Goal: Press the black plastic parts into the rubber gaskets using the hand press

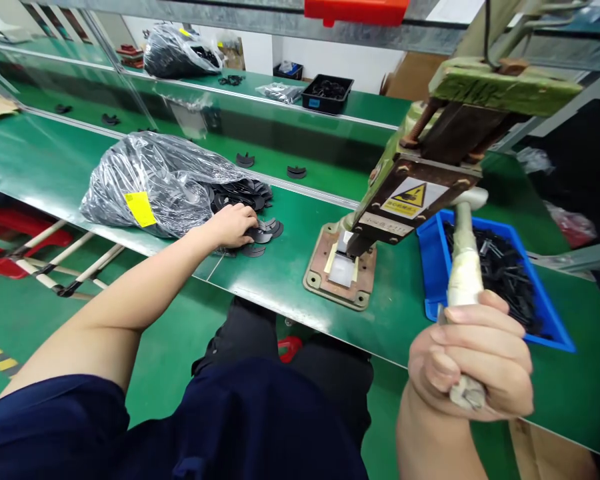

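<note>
My right hand is wrapped around the pale, tape-covered lever handle of a green hand press. On the press base, a small white block sits in the fixture beneath the ram. Over to the left, my left hand has its fingers bent down onto black curved plastic pieces at the mouth of a clear plastic bag. Its fingertips are partly hidden among the pieces. More of them spill from the bag, which carries a yellow label.
A blue bin of black parts stands right of the press. On the green conveyor behind lie several curved pieces. Farther back are a black tray and another filled bag. A metal shelf rail crosses above.
</note>
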Demonstrator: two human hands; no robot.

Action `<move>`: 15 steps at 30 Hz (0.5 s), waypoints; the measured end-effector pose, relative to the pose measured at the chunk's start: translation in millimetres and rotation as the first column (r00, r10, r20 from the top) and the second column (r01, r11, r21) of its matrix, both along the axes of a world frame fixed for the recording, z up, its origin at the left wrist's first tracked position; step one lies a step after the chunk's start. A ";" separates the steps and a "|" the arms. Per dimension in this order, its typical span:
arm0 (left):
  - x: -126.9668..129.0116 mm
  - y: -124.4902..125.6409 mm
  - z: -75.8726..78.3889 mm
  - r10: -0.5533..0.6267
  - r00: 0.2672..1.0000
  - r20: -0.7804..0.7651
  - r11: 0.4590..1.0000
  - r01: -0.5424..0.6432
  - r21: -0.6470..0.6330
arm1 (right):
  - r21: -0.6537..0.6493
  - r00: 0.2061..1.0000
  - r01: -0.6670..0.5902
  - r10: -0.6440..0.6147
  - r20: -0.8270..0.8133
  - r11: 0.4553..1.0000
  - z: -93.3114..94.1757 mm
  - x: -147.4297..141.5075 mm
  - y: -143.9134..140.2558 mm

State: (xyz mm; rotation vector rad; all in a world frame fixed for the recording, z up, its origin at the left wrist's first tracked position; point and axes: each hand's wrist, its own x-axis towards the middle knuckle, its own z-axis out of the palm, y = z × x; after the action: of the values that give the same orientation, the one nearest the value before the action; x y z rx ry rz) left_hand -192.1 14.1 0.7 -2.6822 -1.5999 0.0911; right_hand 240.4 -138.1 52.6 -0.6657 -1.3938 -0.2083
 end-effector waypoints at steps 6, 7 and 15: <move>4.1 17.6 -0.2 -0.023 0.999 0.028 1.000 0.024 -0.020 | -0.048 0.999 0.031 -0.030 0.025 0.998 1.0 1.3 -3.1; 4.1 19.7 0.8 -0.031 0.999 0.034 0.999 0.032 -0.036 | -0.033 0.999 0.030 -0.030 0.018 0.999 0.4 1.0 -2.5; 31.4 5.9 20.2 0.004 0.959 0.282 0.989 0.038 -0.142 | -0.011 1.000 -0.026 0.026 -0.003 1.000 0.7 -3.3 -2.2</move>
State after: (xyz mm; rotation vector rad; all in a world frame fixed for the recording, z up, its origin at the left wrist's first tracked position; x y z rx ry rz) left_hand -160.7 20.0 20.8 -2.9328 -1.7021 -0.1911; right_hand 237.1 -140.2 53.3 -0.6570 -1.4006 -0.1791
